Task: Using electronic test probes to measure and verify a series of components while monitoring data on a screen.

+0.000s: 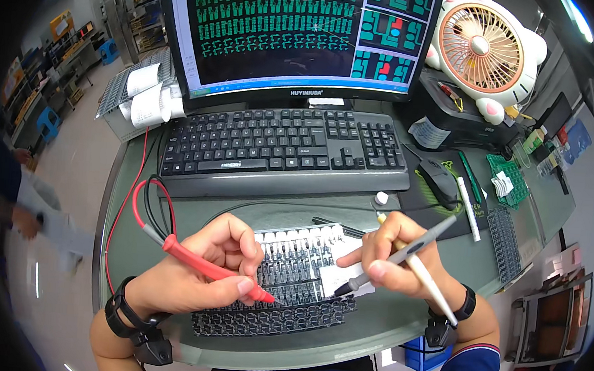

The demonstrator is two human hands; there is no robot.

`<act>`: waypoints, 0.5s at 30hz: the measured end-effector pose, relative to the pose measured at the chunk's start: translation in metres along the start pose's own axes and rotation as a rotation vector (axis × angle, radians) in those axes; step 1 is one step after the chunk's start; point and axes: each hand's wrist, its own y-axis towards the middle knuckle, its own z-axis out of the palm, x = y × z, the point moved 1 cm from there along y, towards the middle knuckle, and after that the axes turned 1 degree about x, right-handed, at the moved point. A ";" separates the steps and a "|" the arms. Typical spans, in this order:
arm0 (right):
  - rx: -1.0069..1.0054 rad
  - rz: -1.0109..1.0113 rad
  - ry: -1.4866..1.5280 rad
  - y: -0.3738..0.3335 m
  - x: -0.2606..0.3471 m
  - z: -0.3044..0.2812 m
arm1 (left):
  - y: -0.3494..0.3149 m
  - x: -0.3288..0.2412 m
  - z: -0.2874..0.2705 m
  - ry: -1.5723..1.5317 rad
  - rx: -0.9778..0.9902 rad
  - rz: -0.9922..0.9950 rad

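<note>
My left hand [199,261] is closed around a red test probe [212,269], whose cable loops up behind the wrist. Its tip comes down at the lower part of a panel of small dark circuit boards [288,267]. In my closed right hand [402,262] are a grey pen-shaped tool [422,242] with a dark tip and a slim cream-coloured pen [431,284]. The dark tip is over the panel's right side, beside a white paper slip [337,274] under my fingers. Whether either tip touches the boards I cannot tell. Another strip of boards [270,323] lies nearest me.
Behind my hands stands a black keyboard [286,150] below a monitor [293,40] with green board outlines. To the right are a mouse [438,180], a white marker [469,210], a small white cap [381,198] and a fan [482,50]. Someone's legs [54,217] show at left.
</note>
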 end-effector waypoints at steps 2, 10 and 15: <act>0.047 -0.002 -0.168 -0.002 0.001 0.002 | 0.000 0.000 0.000 -0.001 -0.004 -0.009; 0.113 -0.104 -0.347 -0.001 0.006 0.010 | -0.002 0.001 -0.002 -0.026 0.071 -0.008; 0.064 -0.171 -0.273 -0.002 0.003 0.015 | -0.002 0.002 -0.001 -0.028 0.071 0.004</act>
